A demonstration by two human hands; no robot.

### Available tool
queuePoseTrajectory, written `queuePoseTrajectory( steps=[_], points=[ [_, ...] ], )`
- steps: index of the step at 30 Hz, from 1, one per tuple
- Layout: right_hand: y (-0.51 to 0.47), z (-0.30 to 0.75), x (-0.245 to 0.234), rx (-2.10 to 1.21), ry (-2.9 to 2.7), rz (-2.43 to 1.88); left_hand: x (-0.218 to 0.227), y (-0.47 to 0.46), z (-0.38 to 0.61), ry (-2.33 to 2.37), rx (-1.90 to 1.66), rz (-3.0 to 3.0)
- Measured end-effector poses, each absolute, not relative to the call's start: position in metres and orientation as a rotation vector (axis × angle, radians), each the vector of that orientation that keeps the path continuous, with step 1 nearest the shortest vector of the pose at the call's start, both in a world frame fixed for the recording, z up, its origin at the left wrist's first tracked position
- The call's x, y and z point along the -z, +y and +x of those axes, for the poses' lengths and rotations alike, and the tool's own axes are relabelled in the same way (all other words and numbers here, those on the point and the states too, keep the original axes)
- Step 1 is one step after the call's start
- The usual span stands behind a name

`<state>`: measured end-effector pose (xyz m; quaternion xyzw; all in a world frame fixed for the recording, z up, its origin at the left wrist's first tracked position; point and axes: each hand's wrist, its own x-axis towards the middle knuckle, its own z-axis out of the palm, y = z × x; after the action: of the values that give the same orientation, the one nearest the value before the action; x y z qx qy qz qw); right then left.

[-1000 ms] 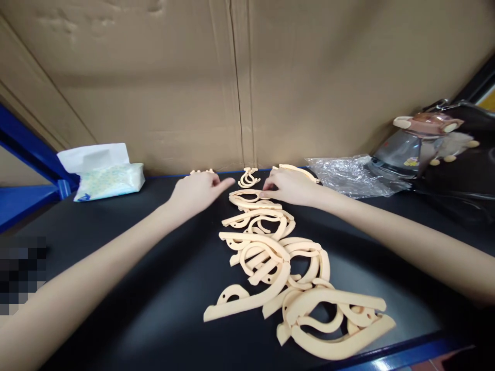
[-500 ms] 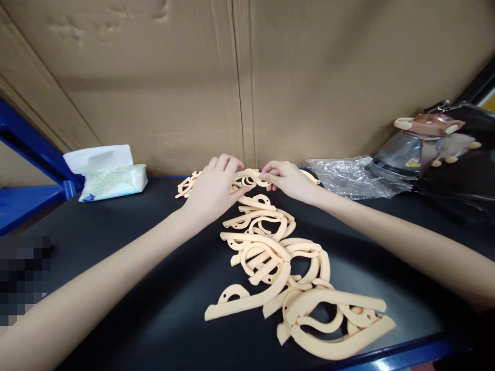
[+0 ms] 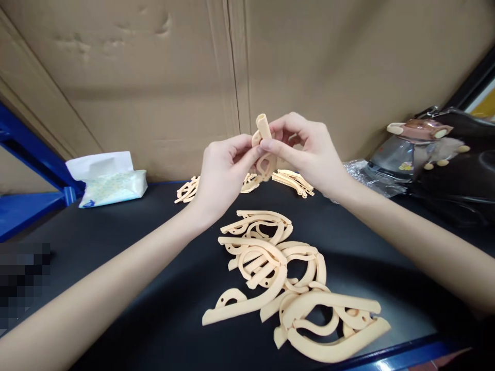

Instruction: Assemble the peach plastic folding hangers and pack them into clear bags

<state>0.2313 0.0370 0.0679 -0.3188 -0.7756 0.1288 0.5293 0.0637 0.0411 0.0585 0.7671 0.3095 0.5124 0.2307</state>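
Observation:
Both hands are raised above the far part of the table, fingertips together around beige plastic pieces that look like folding hanger parts. My left hand pinches the held hanger piece from the left. From the right, my right hand grips it with thumb and fingers. One end points up, and a curved part hangs below the fingers; the fingers hide the join. Nearer me lies a loose pile of similar curved hanger pieces. Behind the hands sit a left cluster, a middle cluster and a neat right-hand stack.
A tissue pack lies at the back left of the black table. Crumpled clear plastic, a clear bottle with a brown lid and a black bag are at the right. A cardboard wall stands behind.
My hands have risen from the far row of pieces and come together, now holding a hanger piece up. Pieces at the pile's far end are gone, and the right-hand stack is uncovered.

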Motion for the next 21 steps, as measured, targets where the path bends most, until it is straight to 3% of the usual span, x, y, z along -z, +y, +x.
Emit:
queuePoseTrajectory(
  steps=[6, 11, 16, 21],
  points=[
    [0.02, 0.234, -0.087, -0.137, -1.916, -0.813, -0.072, 0.021, 0.068, 0.806, -1.447, 2.029],
    [0.012, 0.242, -0.097, 0.424, -1.996, -1.053, -0.081, 0.022, 0.059, 0.863, -1.544, 2.196],
    [0.019, 0.249, -0.091, 0.865, -2.157, -1.161, -0.085, 0.028, 0.055, 0.907, -1.134, 2.051],
    [0.025, 0.248, -0.074, 1.017, -2.429, -1.139, -0.08, 0.031, 0.054, 0.913, -0.737, 1.778]
  ],
)
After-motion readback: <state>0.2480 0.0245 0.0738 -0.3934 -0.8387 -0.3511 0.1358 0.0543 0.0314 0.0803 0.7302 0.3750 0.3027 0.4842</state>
